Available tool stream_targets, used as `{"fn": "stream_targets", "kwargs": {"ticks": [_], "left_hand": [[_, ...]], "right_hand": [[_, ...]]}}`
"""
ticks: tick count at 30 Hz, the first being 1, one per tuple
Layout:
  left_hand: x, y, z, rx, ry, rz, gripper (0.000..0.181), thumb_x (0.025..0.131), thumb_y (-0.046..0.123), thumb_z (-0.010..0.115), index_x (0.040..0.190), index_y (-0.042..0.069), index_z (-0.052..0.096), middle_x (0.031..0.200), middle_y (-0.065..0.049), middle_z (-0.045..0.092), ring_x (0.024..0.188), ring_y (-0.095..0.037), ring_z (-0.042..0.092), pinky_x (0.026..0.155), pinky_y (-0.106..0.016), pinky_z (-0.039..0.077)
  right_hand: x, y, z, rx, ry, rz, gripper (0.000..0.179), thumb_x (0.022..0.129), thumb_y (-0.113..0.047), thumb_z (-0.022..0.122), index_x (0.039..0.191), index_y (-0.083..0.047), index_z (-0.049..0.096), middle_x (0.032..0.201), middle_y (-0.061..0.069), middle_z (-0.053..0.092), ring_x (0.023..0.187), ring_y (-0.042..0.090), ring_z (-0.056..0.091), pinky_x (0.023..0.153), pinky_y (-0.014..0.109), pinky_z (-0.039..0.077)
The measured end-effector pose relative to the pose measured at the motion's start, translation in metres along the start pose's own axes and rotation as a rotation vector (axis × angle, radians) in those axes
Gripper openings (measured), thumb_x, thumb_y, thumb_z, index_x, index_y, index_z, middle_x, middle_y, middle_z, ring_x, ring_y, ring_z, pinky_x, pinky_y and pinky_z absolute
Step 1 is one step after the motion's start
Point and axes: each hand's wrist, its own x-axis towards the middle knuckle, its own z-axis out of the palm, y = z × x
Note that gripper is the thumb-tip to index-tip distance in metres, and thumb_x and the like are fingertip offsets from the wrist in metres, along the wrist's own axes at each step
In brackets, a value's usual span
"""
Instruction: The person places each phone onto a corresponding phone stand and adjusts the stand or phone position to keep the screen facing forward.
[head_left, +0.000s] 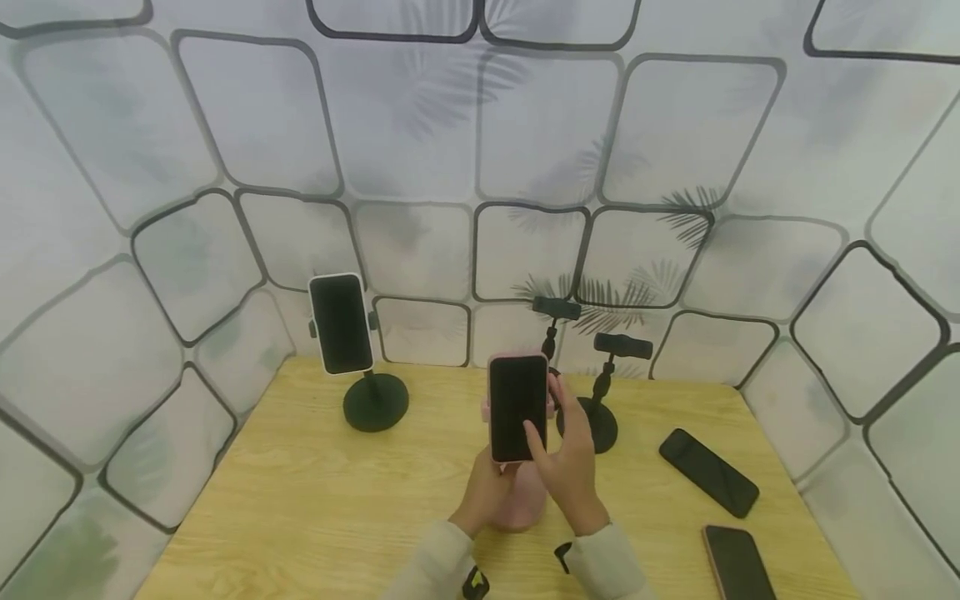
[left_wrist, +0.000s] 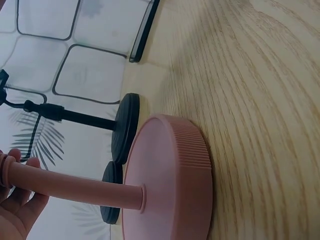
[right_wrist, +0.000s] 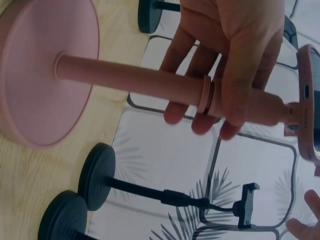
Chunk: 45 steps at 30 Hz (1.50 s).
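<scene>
A pink phone stand point(head_left: 519, 504) stands upright on the table, its round base flat on the wood. A pink-edged phone point(head_left: 517, 400) with a dark screen sits in its holder, facing me. My left hand point(head_left: 485, 492) grips the stem just below the phone; in the right wrist view its fingers wrap the stem point(right_wrist: 135, 80) around the collar. My right hand point(head_left: 572, 467) is at the phone's right side, fingers extended upward and thumb overlapping the screen. In the right wrist view its fingertips point(right_wrist: 305, 220) show apart from the phone's edge.
A black stand point(head_left: 377, 404) at the back left holds a white-framed phone point(head_left: 341, 323). Two black stands without phones are behind my right hand, one with its holder point(head_left: 624, 346) toward the right. A black phone point(head_left: 708, 472) and a pink-edged phone point(head_left: 738, 562) lie on the table's right side.
</scene>
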Motion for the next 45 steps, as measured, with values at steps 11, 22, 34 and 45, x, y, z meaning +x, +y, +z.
{"fn": "stream_targets", "kwargs": {"ticks": [11, 22, 34, 45], "left_hand": [[0.0, -0.001, -0.005, 0.028, 0.0, -0.052, 0.021, 0.095, 0.015, 0.053, 0.107, -0.001, 0.062, 0.107, -0.016, 0.067, 0.103, -0.029, 0.064, 0.087, -0.038, 0.053], [0.005, -0.016, -0.037, 0.074, 0.05, -0.032, 0.018, 0.096, 0.008, 0.05, 0.105, -0.004, 0.059, 0.104, -0.021, 0.066, 0.101, -0.032, 0.064, 0.086, -0.041, 0.053], [0.04, -0.039, -0.082, 0.198, 0.096, -0.048, 0.016, 0.092, 0.003, 0.053, 0.092, -0.006, 0.066, 0.095, -0.023, 0.067, 0.093, -0.036, 0.065, 0.083, -0.047, 0.052], [0.081, -0.06, -0.106, 0.19, 0.087, -0.25, 0.026, 0.095, 0.014, 0.052, 0.106, -0.006, 0.065, 0.109, -0.025, 0.065, 0.107, -0.038, 0.061, 0.092, -0.049, 0.049]], "right_hand": [[-0.006, 0.017, -0.028, 0.028, 0.117, -0.154, 0.03, 0.094, -0.017, 0.054, 0.111, 0.006, 0.063, 0.099, 0.015, 0.071, 0.093, 0.028, 0.064, 0.11, 0.024, 0.034], [-0.02, 0.045, -0.063, -0.014, 0.14, -0.187, 0.02, 0.088, -0.009, 0.056, 0.093, 0.007, 0.067, 0.077, 0.015, 0.071, 0.066, 0.028, 0.065, 0.107, 0.02, 0.037], [-0.034, 0.056, -0.082, -0.091, 0.119, -0.155, 0.021, 0.088, -0.011, 0.055, 0.086, 0.004, 0.068, 0.069, 0.011, 0.07, 0.064, 0.019, 0.064, 0.105, 0.017, 0.037], [-0.041, 0.079, -0.097, -0.189, 0.028, -0.002, 0.018, 0.072, 0.01, 0.063, 0.089, 0.003, 0.068, 0.069, 0.01, 0.07, 0.065, 0.023, 0.063, 0.103, 0.008, 0.031]]}}
